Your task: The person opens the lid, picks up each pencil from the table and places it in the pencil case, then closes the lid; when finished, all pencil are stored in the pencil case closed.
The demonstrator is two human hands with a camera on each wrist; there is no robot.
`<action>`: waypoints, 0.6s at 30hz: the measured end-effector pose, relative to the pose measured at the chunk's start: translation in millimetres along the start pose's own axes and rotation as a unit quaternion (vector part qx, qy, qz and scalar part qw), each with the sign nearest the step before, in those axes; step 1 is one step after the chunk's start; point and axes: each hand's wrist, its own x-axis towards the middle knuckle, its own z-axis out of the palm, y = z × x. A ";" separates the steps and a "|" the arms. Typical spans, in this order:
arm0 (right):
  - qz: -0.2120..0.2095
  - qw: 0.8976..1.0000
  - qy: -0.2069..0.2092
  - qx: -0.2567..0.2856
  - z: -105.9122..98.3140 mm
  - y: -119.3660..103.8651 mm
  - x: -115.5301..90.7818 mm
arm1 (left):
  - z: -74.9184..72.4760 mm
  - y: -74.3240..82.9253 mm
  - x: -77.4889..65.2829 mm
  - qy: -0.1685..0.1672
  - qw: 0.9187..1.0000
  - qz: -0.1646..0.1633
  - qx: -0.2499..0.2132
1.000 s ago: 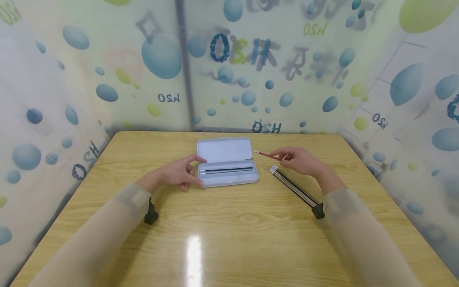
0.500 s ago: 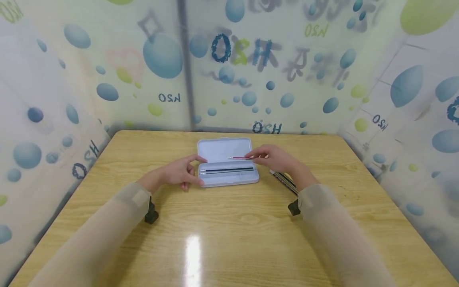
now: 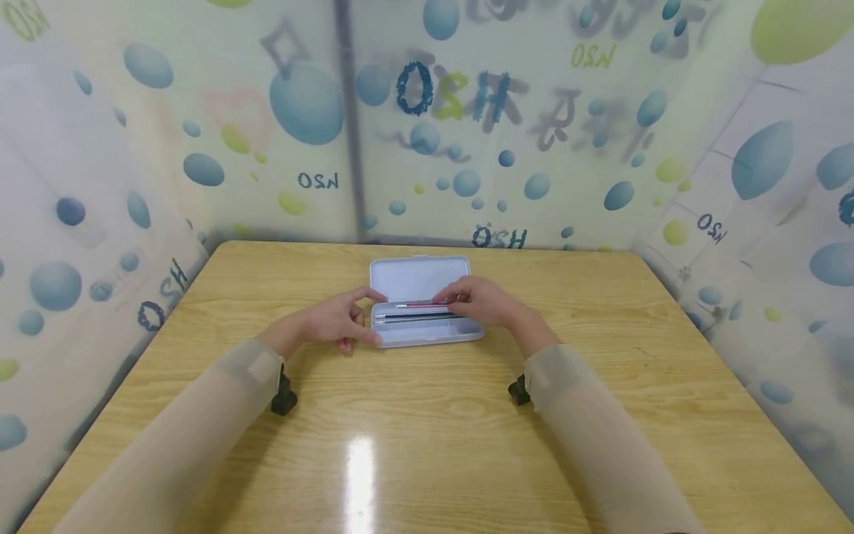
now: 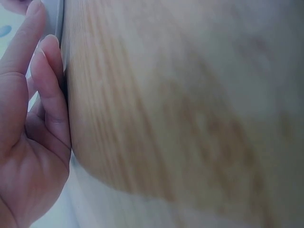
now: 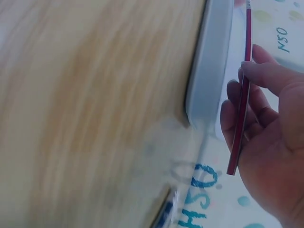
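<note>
A pale blue pencil case [image 3: 427, 341] lies with its lid [image 3: 416, 274] folded back on the table. Inside it are a couple of dark pencils [image 3: 407, 320]. At its left end my left hand [image 3: 333, 319] holds it, thumb at the front corner and index finger by the hinge. The other fingers of that hand are bent beside the case. My right hand [image 3: 487, 300] pinches a red pencil [image 5: 243, 99] between thumb and fingers, low over the rear of the case. This pencil lies lengthwise, its eraser end [image 3: 401, 305] pointing left.
Beside the case, the end of some pencils [image 5: 164, 211] shows in the right wrist view; my right arm hides them in the head view. The wooden table [image 3: 427, 415] meets printed curtains [image 3: 427, 185] at the back and sides.
My right hand has carried the red pencil left and down, from right of the case to over its rear part. My left hand has stayed at the case's left end.
</note>
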 end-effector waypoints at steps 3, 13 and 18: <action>0.002 1.000 -0.008 0.010 5.0 -2.0 5.3 | -0.8 1.3 0.4 -0.001 1.000 -0.002 0.007; -0.016 0.999 -0.028 -0.006 16.9 -6.3 21.6 | -1.5 -1.9 2.8 -0.002 1.000 -0.002 0.007; -0.023 0.999 -0.029 0.001 20.7 -5.8 26.5 | -0.9 -1.4 2.0 -0.002 1.000 -0.001 0.008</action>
